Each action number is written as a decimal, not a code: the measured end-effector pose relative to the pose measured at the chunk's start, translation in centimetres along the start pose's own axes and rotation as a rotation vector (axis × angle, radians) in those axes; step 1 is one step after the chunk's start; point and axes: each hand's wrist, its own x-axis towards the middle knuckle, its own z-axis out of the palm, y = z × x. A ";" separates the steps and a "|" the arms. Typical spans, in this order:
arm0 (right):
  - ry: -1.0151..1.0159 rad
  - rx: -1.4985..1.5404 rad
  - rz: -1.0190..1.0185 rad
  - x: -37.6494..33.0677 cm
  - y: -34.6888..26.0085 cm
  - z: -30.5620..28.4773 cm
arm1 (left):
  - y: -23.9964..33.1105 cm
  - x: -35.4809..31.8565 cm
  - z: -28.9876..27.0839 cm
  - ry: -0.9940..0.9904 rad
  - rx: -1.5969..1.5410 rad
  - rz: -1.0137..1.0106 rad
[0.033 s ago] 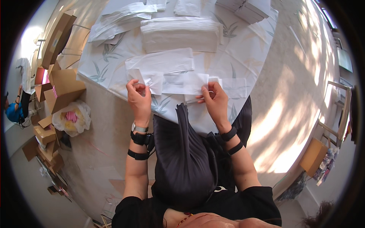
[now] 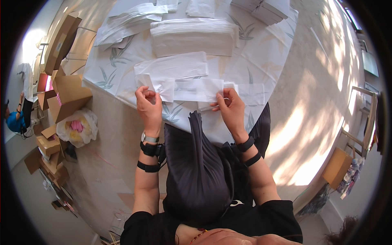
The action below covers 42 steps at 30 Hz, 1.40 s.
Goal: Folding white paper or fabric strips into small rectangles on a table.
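A flat white paper bag (image 2: 196, 90) lies across the near edge of the table (image 2: 261, 61), which has a white cloth with a leaf pattern. My left hand (image 2: 149, 105) pinches the bag's folded left end. My right hand (image 2: 231, 108) grips its right end, thumb on top. Under that end lies another white bag (image 2: 251, 94). One more flat bag (image 2: 171, 67) rests just beyond them. A black pleated cloth (image 2: 200, 163) hangs over my lap below both hands.
A thick stack of white bags (image 2: 192, 34) sits mid-table, loose ones (image 2: 130, 18) at the far left, more stacks (image 2: 265, 8) far right. Cardboard boxes (image 2: 67, 96) and a plastic bag (image 2: 77, 126) crowd the floor on the left. A person in blue (image 2: 16, 120) is at the left edge.
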 end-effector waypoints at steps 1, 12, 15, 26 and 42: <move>0.004 -0.008 -0.007 -0.1 -0.1 -0.1 | 0.0 -0.1 0.0 0.022 0.008 0.033; 0.022 -0.090 -0.026 -1.5 0.3 -1.3 | 0.1 -0.6 0.2 0.041 0.020 0.035; 0.047 -0.133 -0.049 -1.9 0.1 -1.4 | -0.4 -0.8 0.2 0.041 -0.121 -0.026; 0.142 -0.394 -0.176 -1.5 0.3 -4.1 | -0.8 -3.7 -0.6 -0.080 -0.422 -0.219; 0.203 -0.560 -0.272 -0.8 1.2 -4.7 | -1.6 -5.1 -1.2 -0.038 -0.216 -0.132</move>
